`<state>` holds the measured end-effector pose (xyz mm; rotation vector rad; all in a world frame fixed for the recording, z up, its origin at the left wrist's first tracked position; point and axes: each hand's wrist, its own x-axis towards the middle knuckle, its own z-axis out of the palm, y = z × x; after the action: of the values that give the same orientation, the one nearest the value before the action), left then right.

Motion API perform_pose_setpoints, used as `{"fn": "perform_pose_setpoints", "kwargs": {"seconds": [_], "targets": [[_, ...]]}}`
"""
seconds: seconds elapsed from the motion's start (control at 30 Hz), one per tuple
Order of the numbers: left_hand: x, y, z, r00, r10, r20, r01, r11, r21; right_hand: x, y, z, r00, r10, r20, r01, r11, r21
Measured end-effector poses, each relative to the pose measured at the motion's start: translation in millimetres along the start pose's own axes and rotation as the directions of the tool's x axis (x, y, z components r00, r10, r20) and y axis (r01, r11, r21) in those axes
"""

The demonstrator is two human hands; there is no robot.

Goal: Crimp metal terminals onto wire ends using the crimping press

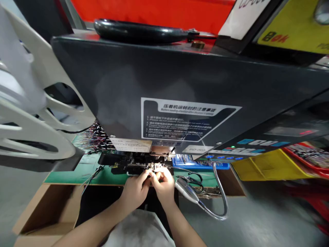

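Observation:
My left hand [135,190] and my right hand [164,187] meet at the front of the crimping machine [118,82], right under its press head [161,150]. Thumbs and index fingers are pinched together on both hands, the fingertips almost touching. Whatever lies between them is too small to make out. Bright light falls on the fingertips and the metal tooling [154,167] just beyond them. A lamp [186,190] on a bendable metal neck points in from the right, close to my right hand. Black-handled scissors [196,180] lie behind the lamp head.
A blue tray [218,166] holding wires sits right of the tooling on the green tabletop [61,177]. Many wires [95,137] are heaped at the left, beside a large pale reel [61,144]. An open cardboard box [43,206] stands lower left; a yellow bin [246,169] is at right.

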<state>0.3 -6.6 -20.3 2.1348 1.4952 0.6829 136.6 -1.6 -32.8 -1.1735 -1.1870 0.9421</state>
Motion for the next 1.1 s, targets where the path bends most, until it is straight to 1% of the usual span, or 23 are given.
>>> {"fn": "perform_pose_setpoints", "kwargs": {"seconds": [0.1, 0.3, 0.47, 0.67, 0.9, 1.1], "targets": [[1.0, 0.0, -0.6, 1.0, -0.001, 0.011, 0.001, 1.0, -0.001, 0.7, -0.4, -0.9, 1.0, -0.019, 0.004, 0.019, 1.0, -0.018], [2.2, 2.0, -1.5, 1.0, -0.001, 0.023, 0.001, 1.0, -0.006, 2.6, -1.0, -7.5, 0.997, -0.053, 0.052, 0.057, 0.996, -0.074], [0.7, 2.1, -1.5, 0.999, 0.017, 0.034, -0.016, 1.0, -0.013, 1.0, 2.2, -9.7, 0.997, -0.056, 0.044, 0.06, 0.994, -0.092], [1.3, 2.1, -2.2, 1.0, 0.023, 0.02, -0.023, 1.0, 0.009, 1.8, 3.0, -8.9, 0.999, -0.041, 0.035, 0.044, 0.994, -0.098], [4.6, 0.7, -1.4, 1.0, 0.019, 0.009, -0.02, 1.0, 0.018, 2.8, 3.3, -5.8, 1.0, -0.01, 0.026, 0.011, 0.998, -0.059], [2.0, -2.2, -0.5, 0.999, 0.041, 0.017, -0.04, 0.999, -0.024, 0.5, 3.2, -3.6, 0.999, 0.031, 0.027, -0.032, 0.999, 0.02]]}}
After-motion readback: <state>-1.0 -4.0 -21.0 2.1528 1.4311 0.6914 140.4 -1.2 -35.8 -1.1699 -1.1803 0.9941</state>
